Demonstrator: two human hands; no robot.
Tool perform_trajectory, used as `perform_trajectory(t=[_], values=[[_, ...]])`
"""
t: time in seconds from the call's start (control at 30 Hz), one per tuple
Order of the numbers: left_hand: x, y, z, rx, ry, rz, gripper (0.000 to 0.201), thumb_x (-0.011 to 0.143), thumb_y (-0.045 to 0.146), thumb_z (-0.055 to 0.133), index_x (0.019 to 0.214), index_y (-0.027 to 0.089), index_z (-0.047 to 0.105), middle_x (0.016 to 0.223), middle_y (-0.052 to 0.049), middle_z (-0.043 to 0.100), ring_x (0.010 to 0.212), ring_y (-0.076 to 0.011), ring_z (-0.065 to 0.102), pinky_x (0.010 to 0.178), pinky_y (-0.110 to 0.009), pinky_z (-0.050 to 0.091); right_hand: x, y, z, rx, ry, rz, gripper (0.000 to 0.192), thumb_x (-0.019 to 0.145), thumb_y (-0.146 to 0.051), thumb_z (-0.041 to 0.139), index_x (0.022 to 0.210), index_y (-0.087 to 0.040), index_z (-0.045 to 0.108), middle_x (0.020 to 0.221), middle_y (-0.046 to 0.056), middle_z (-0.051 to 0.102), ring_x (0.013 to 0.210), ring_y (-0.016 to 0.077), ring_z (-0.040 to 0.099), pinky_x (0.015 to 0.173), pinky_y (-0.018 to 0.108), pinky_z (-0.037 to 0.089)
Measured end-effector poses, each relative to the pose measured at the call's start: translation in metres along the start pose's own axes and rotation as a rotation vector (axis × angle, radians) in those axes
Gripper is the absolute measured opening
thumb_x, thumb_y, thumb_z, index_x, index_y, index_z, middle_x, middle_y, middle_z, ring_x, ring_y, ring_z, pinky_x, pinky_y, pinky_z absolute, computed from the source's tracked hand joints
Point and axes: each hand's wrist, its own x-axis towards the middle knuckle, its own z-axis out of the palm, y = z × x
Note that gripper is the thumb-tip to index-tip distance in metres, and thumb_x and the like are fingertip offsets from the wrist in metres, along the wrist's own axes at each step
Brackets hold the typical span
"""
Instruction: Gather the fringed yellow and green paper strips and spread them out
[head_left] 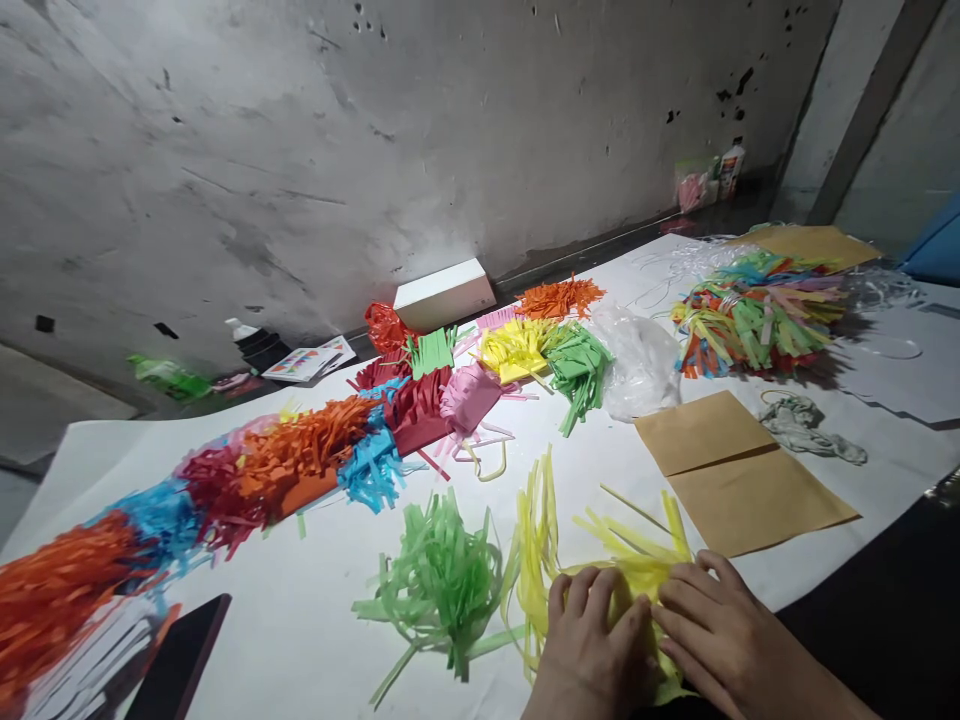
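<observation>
My left hand (596, 635) and my right hand (720, 635) lie side by side at the near edge of the white-covered table (300, 620). Both press down on a piece of yellow fringed tissue paper (637, 570), whose cut strips fan out away from me. Fingers of both hands curl over the paper's uncut part. A green fringed tassel (442, 585) lies just left of my left hand. A second bunch of yellow strips (536, 540) stands between the green tassel and the yellow piece.
A row of orange, red, blue and pink fringed paper (285, 465) runs across the table's left. Brown paper sheets (739, 480) lie right of centre. A multicoloured tassel pile (757, 315), clear plastic bag (637, 360), white box (444, 293) and dark phone (180, 660) are also there.
</observation>
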Motion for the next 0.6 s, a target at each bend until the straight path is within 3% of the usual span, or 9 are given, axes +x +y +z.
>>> perform_trajectory(t=[0.2, 0.37, 0.5, 0.6], values=[[0.0, 0.004, 0.0, 0.013, -0.019, -0.058, 0.05, 0.064, 0.046, 0.087, 0.107, 0.031, 0.067, 0.109, -0.002, 0.07, 0.098, -0.0245, 0.06, 0.091, -0.04, 0.035, -0.002, 0.006, -0.005, -0.132, 0.187, 0.216, 0.032, 0.107, -0.035, 0.043, 0.092, -0.022, 0.068, 0.105, 0.007, 0.068, 0.103, 0.0239, 0.059, 0.096, 0.04, 0.035], [-0.002, 0.005, 0.002, 0.022, -0.013, -0.063, 0.051, 0.063, 0.043, 0.087, 0.108, 0.031, 0.067, 0.111, -0.002, 0.07, 0.099, -0.0245, 0.06, 0.092, -0.041, 0.034, -0.004, 0.012, -0.019, -0.345, 0.191, 0.319, 0.031, 0.105, -0.025, 0.046, 0.08, -0.021, 0.064, 0.092, 0.009, 0.066, 0.089, 0.0252, 0.059, 0.078, 0.041, 0.038], [-0.003, 0.005, 0.005, 0.034, -0.013, -0.061, 0.047, 0.068, 0.042, 0.085, 0.11, 0.03, 0.068, 0.111, -0.004, 0.07, 0.101, -0.0247, 0.06, 0.093, -0.042, 0.033, 0.011, 0.0, -0.01, -0.269, 0.174, 0.242, 0.023, 0.103, -0.019, 0.045, 0.102, -0.022, 0.068, 0.12, 0.011, 0.066, 0.117, 0.0277, 0.058, 0.1, 0.049, 0.037], [-0.004, 0.005, 0.006, 0.041, -0.007, -0.053, 0.045, 0.07, 0.042, 0.084, 0.11, 0.03, 0.068, 0.11, -0.004, 0.07, 0.1, -0.0245, 0.06, 0.093, -0.042, 0.033, 0.02, -0.007, 0.009, -0.244, 0.148, 0.21, 0.033, 0.106, -0.027, 0.04, 0.09, -0.022, 0.069, 0.139, 0.01, 0.061, 0.135, 0.0283, 0.049, 0.114, 0.054, 0.025]])
